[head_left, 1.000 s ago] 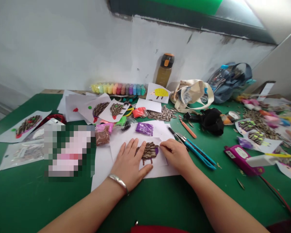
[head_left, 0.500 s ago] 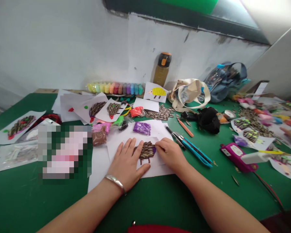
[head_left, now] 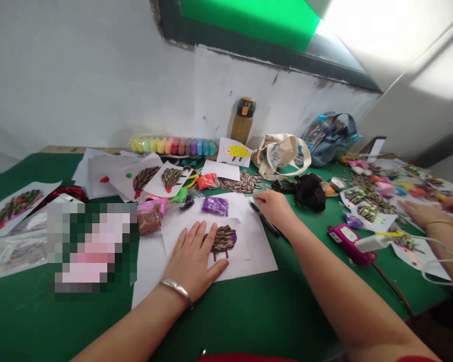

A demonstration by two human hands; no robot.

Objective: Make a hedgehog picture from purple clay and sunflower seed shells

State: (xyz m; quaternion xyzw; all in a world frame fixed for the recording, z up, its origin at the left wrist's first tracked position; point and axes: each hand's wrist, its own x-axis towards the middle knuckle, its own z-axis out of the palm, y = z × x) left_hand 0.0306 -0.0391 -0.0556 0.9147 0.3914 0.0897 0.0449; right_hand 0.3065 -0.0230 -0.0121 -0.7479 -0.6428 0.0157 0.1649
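Observation:
My left hand (head_left: 194, 261) lies flat with fingers spread, on white paper (head_left: 249, 256) at the left edge of a hedgehog figure (head_left: 222, 238) made of striped seeds with a purple face and brown legs. My right hand (head_left: 275, 207) is up and to the right of the figure, past the paper's upper right edge, its fingers curled together; whatever they hold, if anything, is too small to tell. A black pen (head_left: 265, 219) lies just below it. A purple clay packet (head_left: 215, 206) rests above the figure, and a seed pile (head_left: 241, 182) lies farther back.
Clay packets (head_left: 149, 219) and finished seed pictures (head_left: 171, 178) lie to the left. A bottle (head_left: 243, 120), a cream bag (head_left: 281, 155) and a black pouch (head_left: 310, 192) stand behind. At right are a magenta device (head_left: 351, 244) with cables and another person's hands (head_left: 419, 213).
My right hand has moved from the figure's purple face up and to the right, near the pen. My left hand stays on the paper. The view has shifted, and more of the other person's arms shows.

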